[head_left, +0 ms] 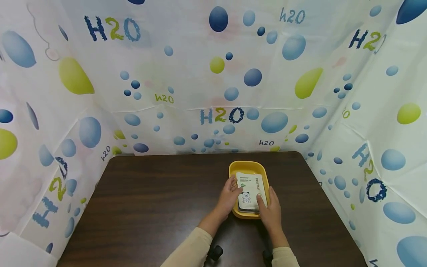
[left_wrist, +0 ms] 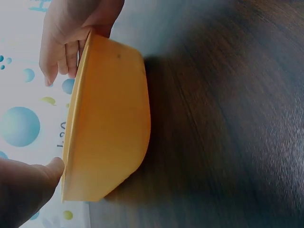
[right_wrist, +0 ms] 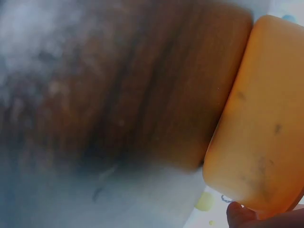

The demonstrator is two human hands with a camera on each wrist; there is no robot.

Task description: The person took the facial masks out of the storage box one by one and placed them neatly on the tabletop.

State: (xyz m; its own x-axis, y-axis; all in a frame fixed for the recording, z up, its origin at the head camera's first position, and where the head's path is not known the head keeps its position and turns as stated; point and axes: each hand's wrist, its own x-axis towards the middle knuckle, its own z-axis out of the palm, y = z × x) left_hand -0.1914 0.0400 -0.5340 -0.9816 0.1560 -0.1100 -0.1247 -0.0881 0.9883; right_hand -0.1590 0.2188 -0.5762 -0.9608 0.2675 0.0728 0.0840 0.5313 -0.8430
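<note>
A stack of off-white booklets with a cartoon bear and printed text lies within a yellow tray. My left hand is at the stack's left edge, its fingers over the rim and its thumb on the cover. Opposite it, my right hand holds the right side, thumb on top; some fingertips are hidden. Seen from the side, the tray hides the booklets in the left wrist view. Only a little of a hand shows beside the tray in the right wrist view.
The tray is near the far right part of a dark brown wooden table. White sheeting printed with blue and green drops and H2O lettering hangs behind the table and along both sides.
</note>
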